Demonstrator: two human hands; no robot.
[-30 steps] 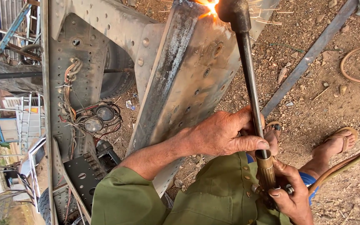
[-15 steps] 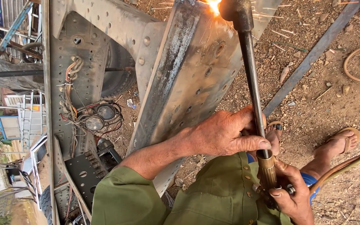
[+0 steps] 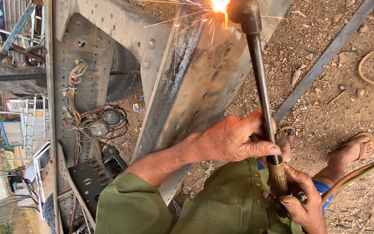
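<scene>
A long cutting torch runs from the lower right up to the top middle, where its head throws a bright flame and sparks onto a grey perforated steel frame rail. My left hand wraps around the torch's dark tube just above the brass handle. My right hand grips the brass handle near its valves, at the bottom right. A green sleeve and shirt cover my arm and body.
A second frame rail with loose wiring and round lamps lies at the left, a tyre between the rails. Gravel ground at the right holds a dark steel bar, a hose and my sandalled feet.
The sparks at the torch head have grown and now spray leftward over the rail. Both hands keep the same hold on the torch.
</scene>
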